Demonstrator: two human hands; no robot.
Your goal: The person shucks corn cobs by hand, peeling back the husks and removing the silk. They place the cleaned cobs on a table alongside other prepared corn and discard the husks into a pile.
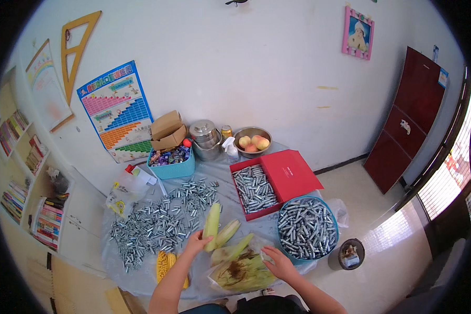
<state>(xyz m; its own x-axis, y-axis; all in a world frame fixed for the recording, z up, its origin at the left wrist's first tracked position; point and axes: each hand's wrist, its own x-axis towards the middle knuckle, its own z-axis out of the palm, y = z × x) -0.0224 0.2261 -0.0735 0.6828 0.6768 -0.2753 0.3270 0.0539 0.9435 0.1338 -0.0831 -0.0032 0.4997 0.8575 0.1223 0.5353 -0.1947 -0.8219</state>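
Bare forearms [171, 280] are stretched forward. Beside a clear plastic bag [261, 244] of husks [251, 275], the right hand [280, 263] is curled; whether plastic is pinched cannot be told. Farther in, 1 unpeeled corn ear [211, 225] is grasped by the left hand [196, 242], near another ear [228, 233]. Husking seems to be in hand; a steady hold and free right fingers are called for. Beyond, metal cylinders [157, 225] are spread.
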